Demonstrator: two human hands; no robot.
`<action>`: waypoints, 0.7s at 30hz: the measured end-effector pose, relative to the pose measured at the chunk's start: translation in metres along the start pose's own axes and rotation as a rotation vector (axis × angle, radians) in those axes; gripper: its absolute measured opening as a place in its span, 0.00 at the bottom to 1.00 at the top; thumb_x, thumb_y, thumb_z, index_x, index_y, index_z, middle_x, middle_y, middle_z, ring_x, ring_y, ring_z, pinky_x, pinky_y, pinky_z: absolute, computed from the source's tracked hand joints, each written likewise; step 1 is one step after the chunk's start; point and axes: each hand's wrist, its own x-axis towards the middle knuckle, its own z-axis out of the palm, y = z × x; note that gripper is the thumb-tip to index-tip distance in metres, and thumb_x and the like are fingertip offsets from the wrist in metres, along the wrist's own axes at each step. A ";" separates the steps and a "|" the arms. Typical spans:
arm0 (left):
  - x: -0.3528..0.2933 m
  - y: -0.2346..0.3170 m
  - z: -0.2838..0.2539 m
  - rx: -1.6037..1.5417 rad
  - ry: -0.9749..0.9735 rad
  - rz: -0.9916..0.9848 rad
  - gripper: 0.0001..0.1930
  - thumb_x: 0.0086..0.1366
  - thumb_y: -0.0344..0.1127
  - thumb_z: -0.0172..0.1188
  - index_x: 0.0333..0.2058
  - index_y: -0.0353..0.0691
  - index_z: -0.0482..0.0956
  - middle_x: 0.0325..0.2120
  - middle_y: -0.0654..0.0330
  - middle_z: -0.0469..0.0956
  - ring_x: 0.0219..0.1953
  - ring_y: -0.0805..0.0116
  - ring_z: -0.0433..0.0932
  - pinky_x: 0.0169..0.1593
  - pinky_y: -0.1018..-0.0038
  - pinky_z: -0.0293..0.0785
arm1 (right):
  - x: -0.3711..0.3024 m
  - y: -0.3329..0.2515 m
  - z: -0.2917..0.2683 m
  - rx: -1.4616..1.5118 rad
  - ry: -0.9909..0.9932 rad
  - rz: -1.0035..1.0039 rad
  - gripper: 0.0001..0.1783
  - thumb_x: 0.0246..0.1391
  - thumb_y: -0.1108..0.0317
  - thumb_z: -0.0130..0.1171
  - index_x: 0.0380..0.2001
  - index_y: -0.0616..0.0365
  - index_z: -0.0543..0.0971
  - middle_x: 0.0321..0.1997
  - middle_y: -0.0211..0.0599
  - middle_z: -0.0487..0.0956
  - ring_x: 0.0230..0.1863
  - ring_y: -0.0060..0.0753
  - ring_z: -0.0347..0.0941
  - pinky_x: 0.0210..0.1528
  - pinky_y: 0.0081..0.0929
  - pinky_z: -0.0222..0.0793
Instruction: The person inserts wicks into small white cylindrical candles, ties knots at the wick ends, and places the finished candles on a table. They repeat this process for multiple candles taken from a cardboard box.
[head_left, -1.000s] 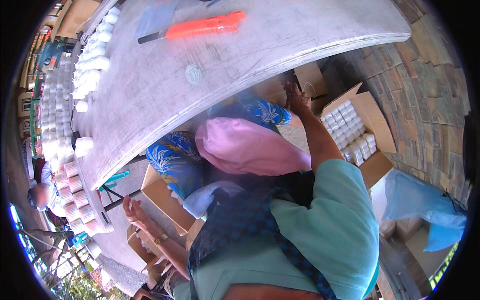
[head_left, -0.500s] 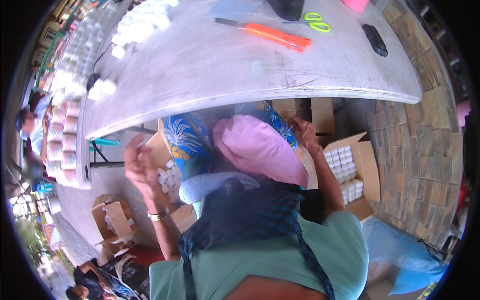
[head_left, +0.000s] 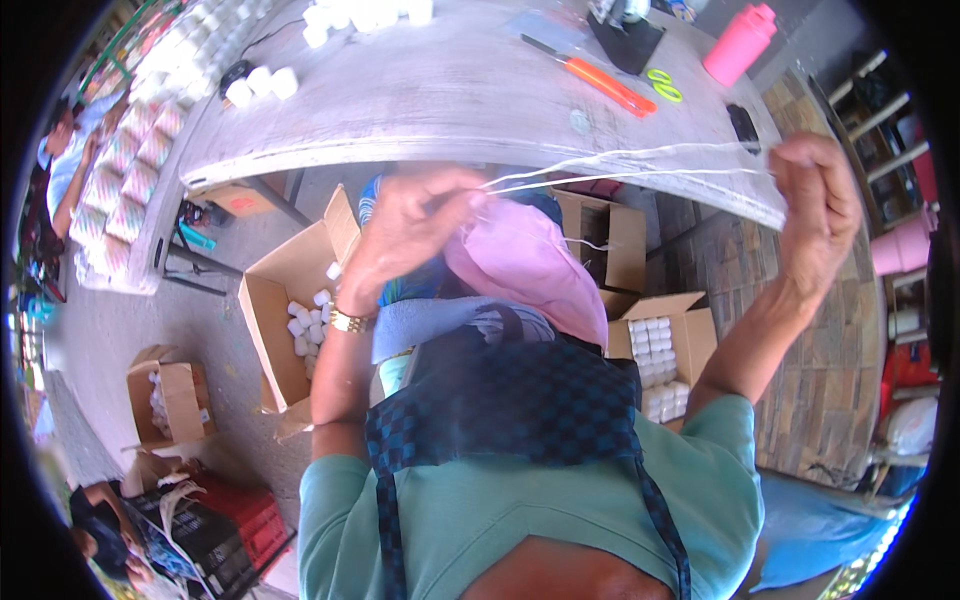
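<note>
White string (head_left: 640,152) is stretched in two strands across the front of the table edge, between my two hands. My left hand (head_left: 415,222) pinches it at the left, thumb against fingers, with a gold-coloured band on the wrist. At the right, my right hand (head_left: 818,200) is raised higher and closed on the other end. Below the strands, a pink cloth (head_left: 525,265) lies over my lap, and a loose string end hangs over it. A light blue towel (head_left: 420,325) lies by my left forearm.
The table (head_left: 420,125) holds an orange-handled knife (head_left: 610,85), green-handled scissors (head_left: 663,86), a pink bottle (head_left: 740,45) and white rolls (head_left: 262,82). Open cartons of white rolls stand left (head_left: 265,300) and right (head_left: 690,335) of my lap. Other people sit at the far left.
Both hands have risen from beside my lap to table-edge height. My left hand moved right, my right hand up and right. White string now shows stretched between them. The view has shifted.
</note>
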 end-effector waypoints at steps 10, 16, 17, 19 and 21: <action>-0.042 0.000 -0.080 -0.207 0.372 0.032 0.08 0.65 0.33 0.57 0.34 0.34 0.81 0.30 0.64 0.81 0.35 0.77 0.77 0.42 0.78 0.73 | 0.005 0.018 -0.002 -0.263 0.243 0.024 0.09 0.62 0.73 0.51 0.37 0.55 0.81 0.32 0.24 0.77 0.34 0.15 0.67 0.39 0.17 0.65; -0.077 -0.054 -0.126 -0.012 0.466 -0.232 0.09 0.63 0.37 0.61 0.33 0.36 0.82 0.30 0.63 0.81 0.36 0.74 0.78 0.45 0.77 0.73 | 0.003 0.111 -0.103 -1.003 0.360 -0.021 0.11 0.61 0.72 0.49 0.41 0.54 0.81 0.33 0.27 0.82 0.28 0.22 0.73 0.33 0.21 0.70; -0.080 -0.067 -0.128 0.065 0.453 -0.259 0.09 0.63 0.37 0.61 0.33 0.37 0.83 0.30 0.63 0.82 0.36 0.74 0.78 0.45 0.77 0.73 | -0.004 0.126 -0.107 -1.182 0.276 -0.081 0.10 0.60 0.72 0.51 0.41 0.55 0.81 0.33 0.30 0.84 0.27 0.27 0.76 0.33 0.25 0.72; -0.082 -0.084 -0.121 0.095 0.464 -0.304 0.11 0.63 0.40 0.60 0.35 0.39 0.83 0.30 0.61 0.82 0.34 0.70 0.79 0.44 0.75 0.74 | -0.021 0.146 -0.095 -1.528 0.089 0.294 0.11 0.57 0.69 0.52 0.39 0.46 0.82 0.29 0.32 0.83 0.28 0.32 0.79 0.31 0.34 0.73; -0.079 -0.101 -0.101 -0.061 0.380 -0.142 0.09 0.62 0.38 0.61 0.34 0.39 0.83 0.28 0.61 0.82 0.32 0.72 0.78 0.40 0.77 0.74 | -0.036 0.180 -0.085 -1.255 -0.276 -0.126 0.12 0.57 0.70 0.51 0.43 0.52 0.80 0.45 0.39 0.79 0.43 0.38 0.79 0.42 0.35 0.76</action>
